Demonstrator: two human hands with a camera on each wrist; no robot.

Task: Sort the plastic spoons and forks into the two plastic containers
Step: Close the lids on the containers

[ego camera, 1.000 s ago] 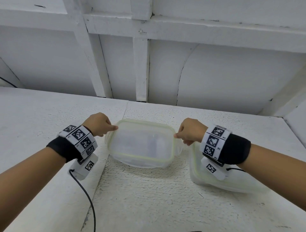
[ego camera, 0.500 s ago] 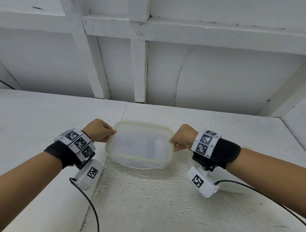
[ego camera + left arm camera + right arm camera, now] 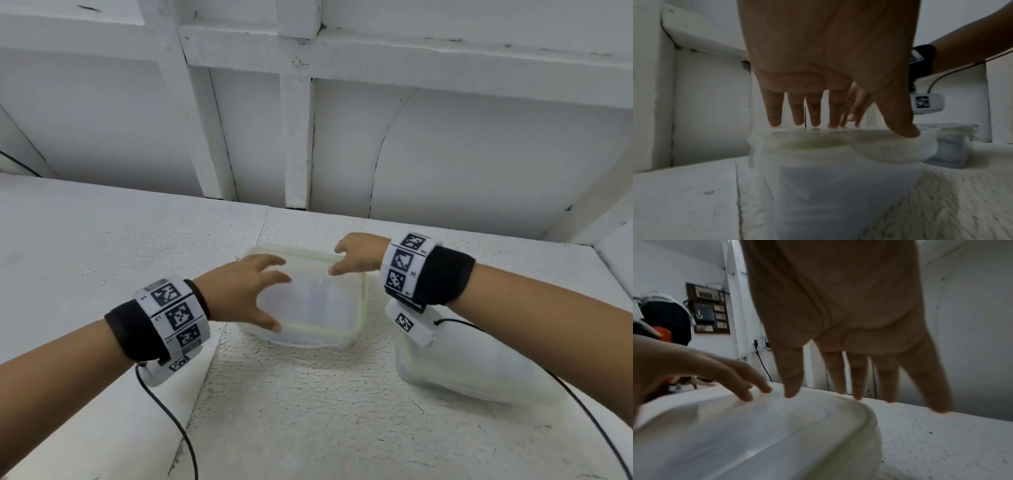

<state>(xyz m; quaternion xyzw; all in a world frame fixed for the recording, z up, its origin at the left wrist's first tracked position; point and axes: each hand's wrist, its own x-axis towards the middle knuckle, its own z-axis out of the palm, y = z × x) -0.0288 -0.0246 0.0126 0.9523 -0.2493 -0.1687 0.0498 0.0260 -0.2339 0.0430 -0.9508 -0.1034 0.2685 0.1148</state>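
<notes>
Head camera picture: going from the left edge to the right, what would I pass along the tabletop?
Left wristband → left hand → lidded container → right wristband → second container.

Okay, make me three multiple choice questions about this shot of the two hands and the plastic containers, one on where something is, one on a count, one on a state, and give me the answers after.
1. Where is the second container?
A. Under the right forearm, to the right of the lidded container
B. Stacked on top of it
C. At the far left of the table

2. How many plastic containers are in view?
A. One
B. Two
C. Four

3. How is the left hand set?
A. Clenched in a fist
B. Pinching a spoon
C. Fingers spread straight over the lid

Answers: 1 A, the head view shows it beside the lidded one, partly hidden by the arm. 2 B, only those two appear. 3 C, the left wrist view shows straight fingers reaching down to the lid.
</notes>
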